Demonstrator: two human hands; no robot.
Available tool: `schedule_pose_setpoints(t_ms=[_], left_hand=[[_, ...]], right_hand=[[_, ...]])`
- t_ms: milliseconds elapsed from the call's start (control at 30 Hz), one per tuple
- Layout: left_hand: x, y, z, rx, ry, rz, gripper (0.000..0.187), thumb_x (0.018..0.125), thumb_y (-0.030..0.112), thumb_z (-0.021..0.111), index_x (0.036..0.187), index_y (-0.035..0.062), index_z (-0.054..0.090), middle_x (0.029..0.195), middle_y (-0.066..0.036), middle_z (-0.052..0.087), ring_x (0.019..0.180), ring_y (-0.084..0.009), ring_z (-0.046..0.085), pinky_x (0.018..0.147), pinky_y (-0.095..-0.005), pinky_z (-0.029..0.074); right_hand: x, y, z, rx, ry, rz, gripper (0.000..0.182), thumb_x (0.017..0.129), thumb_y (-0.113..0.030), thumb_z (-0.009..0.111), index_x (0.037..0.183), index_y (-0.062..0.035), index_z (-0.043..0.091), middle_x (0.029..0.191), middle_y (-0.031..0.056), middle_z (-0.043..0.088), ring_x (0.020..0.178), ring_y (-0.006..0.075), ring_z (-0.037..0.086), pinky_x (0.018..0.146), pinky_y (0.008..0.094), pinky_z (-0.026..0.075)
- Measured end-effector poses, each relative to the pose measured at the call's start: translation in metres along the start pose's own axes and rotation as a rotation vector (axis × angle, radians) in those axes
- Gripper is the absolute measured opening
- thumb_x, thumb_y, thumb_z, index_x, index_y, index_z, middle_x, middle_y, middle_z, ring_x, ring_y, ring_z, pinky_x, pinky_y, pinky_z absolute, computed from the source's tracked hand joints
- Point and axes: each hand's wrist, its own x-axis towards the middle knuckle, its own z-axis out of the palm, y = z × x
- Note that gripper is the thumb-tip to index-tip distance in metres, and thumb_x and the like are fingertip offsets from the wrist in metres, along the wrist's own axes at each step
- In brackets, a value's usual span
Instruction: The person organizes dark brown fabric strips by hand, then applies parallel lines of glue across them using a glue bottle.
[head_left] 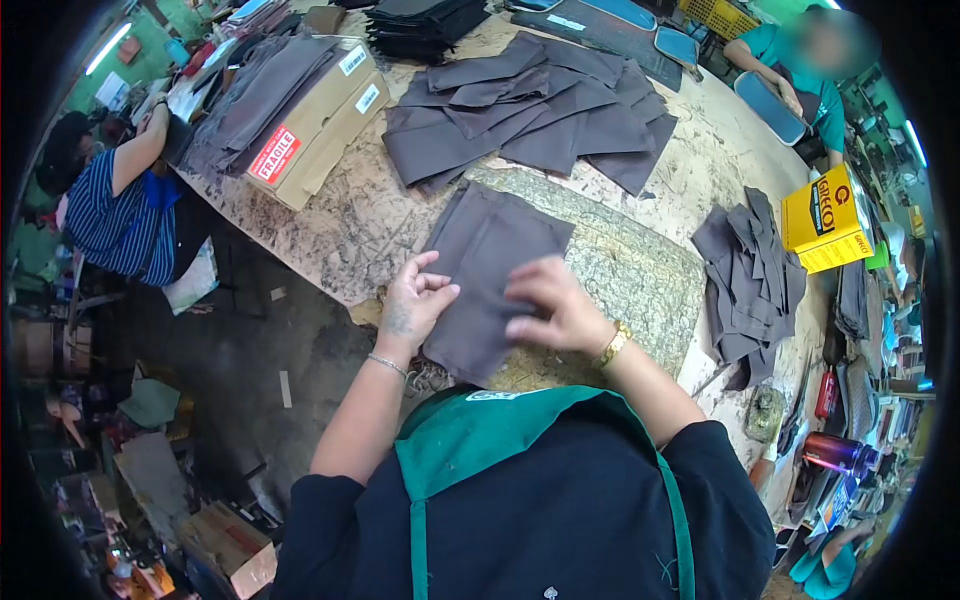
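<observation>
I see my left hand (412, 300) pinching the left edge of a brown fabric piece (490, 275) at the centre of the frame, thumb on top, grip closed on the cloth. My right hand (555, 305) lies on the same piece, fingers curled; it is blurred, so I cannot tell its grip. The piece rests on a speckled mat (640, 270) on the worktop (360, 215). Above it spreads a heap of cut pieces (530, 110); at right, a smaller pile (750, 270) beside a yellow box (825, 220). Upper left, a cardboard box (320, 125) marked fragile
</observation>
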Motion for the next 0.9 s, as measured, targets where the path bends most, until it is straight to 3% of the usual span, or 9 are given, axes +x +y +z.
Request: schedule_pose_setpoints(t_ms=[100, 200, 267, 367, 500, 567, 600, 733, 900], left_hand=[[-0.016, 0.018, 0.004, 0.042, -0.019, -0.046, 0.064, 0.074, 0.011, 0.068, 0.126, -0.0024, 0.033, 0.098, -0.015, 0.057, 0.075, -0.0124, 0.057, 0.069, -0.0233, 0.047], [-0.026, 0.015, -0.001, 0.216, -0.077, -0.028, 0.076, 0.069, 0.020, 0.072, 0.128, -0.0029, 0.030, 0.101, -0.018, 0.055, 0.075, -0.0147, 0.057, 0.069, -0.0253, 0.047], [-0.039, 0.010, -0.002, 0.434, -0.114, 0.048, 0.082, 0.063, 0.021, 0.074, 0.129, -0.0017, 0.031, 0.103, -0.019, 0.054, 0.076, -0.0193, 0.057, 0.070, -0.0281, 0.047], [-0.061, 0.004, 0.000, 0.637, -0.095, 0.300, 0.065, 0.067, 0.011, 0.067, 0.124, 0.0020, 0.038, 0.096, -0.014, 0.056, 0.070, -0.0172, 0.055, 0.065, -0.0268, 0.046], [-0.072, 0.000, -0.004, 0.429, -0.050, 0.142, 0.053, 0.070, 0.005, 0.065, 0.118, 0.0003, 0.044, 0.081, -0.005, 0.049, 0.062, -0.0076, 0.049, 0.057, -0.0218, 0.044], [-0.066, -0.013, -0.010, 0.368, 0.084, 0.098, 0.043, 0.072, 0.000, 0.061, 0.113, -0.0005, 0.047, 0.077, -0.003, 0.046, 0.057, -0.0062, 0.050, 0.052, -0.0203, 0.044], [-0.065, -0.015, -0.011, 0.356, 0.162, 0.099, 0.038, 0.070, 0.006, 0.063, 0.106, 0.0028, 0.052, 0.069, -0.005, 0.052, 0.053, -0.0115, 0.049, 0.052, -0.0264, 0.043], [-0.064, -0.028, -0.017, 0.401, 0.226, 0.075, 0.035, 0.069, 0.008, 0.065, 0.101, 0.0020, 0.052, 0.063, -0.006, 0.053, 0.051, -0.0146, 0.053, 0.052, -0.0285, 0.044], [-0.066, -0.025, -0.020, 0.459, 0.256, 0.058, 0.034, 0.067, 0.010, 0.066, 0.097, 0.0016, 0.052, 0.063, -0.007, 0.053, 0.052, -0.0172, 0.054, 0.053, -0.0301, 0.045]], right_hand=[[0.021, 0.031, -0.005, -0.166, 0.291, 0.392, 0.036, 0.070, -0.030, 0.068, 0.092, -0.0028, 0.059, 0.095, 0.0121, 0.054, 0.094, 0.0294, 0.047, 0.082, 0.0372, 0.040], [0.043, 0.070, 0.004, -0.268, 0.276, 0.553, 0.037, 0.068, -0.031, 0.069, 0.091, -0.0037, 0.060, 0.096, 0.0138, 0.054, 0.094, 0.0301, 0.048, 0.081, 0.0377, 0.040], [0.048, 0.075, 0.004, -0.284, 0.175, 0.581, 0.035, 0.067, -0.031, 0.070, 0.088, -0.0047, 0.060, 0.095, 0.0135, 0.055, 0.093, 0.0301, 0.048, 0.080, 0.0374, 0.041], [0.049, 0.081, 0.004, -0.289, 0.079, 0.602, 0.028, 0.066, -0.028, 0.071, 0.080, -0.0067, 0.060, 0.086, 0.0117, 0.057, 0.088, 0.0294, 0.049, 0.077, 0.0365, 0.042], [0.045, 0.091, 0.003, -0.123, 0.093, 0.595, 0.023, 0.067, -0.022, 0.070, 0.076, -0.0043, 0.058, 0.073, 0.0112, 0.057, 0.080, 0.0280, 0.051, 0.074, 0.0351, 0.042], [0.048, 0.088, 0.005, -0.038, 0.293, 0.546, 0.024, 0.067, -0.022, 0.070, 0.076, -0.0027, 0.058, 0.075, 0.0123, 0.058, 0.076, 0.0279, 0.054, 0.071, 0.0353, 0.043], [0.053, 0.078, 0.002, -0.064, 0.255, 0.583, 0.026, 0.068, -0.021, 0.070, 0.081, -0.0026, 0.056, 0.079, 0.0128, 0.060, 0.076, 0.0277, 0.057, 0.070, 0.0361, 0.044], [0.065, 0.074, 0.010, -0.019, 0.169, 0.651, 0.038, 0.066, -0.022, 0.072, 0.094, -0.0053, 0.052, 0.082, 0.0128, 0.060, 0.079, 0.0274, 0.058, 0.071, 0.0352, 0.045], [0.077, 0.070, 0.013, -0.031, 0.133, 0.745, 0.039, 0.065, -0.022, 0.073, 0.094, -0.0056, 0.052, 0.082, 0.0128, 0.060, 0.078, 0.0273, 0.058, 0.071, 0.0353, 0.046]])
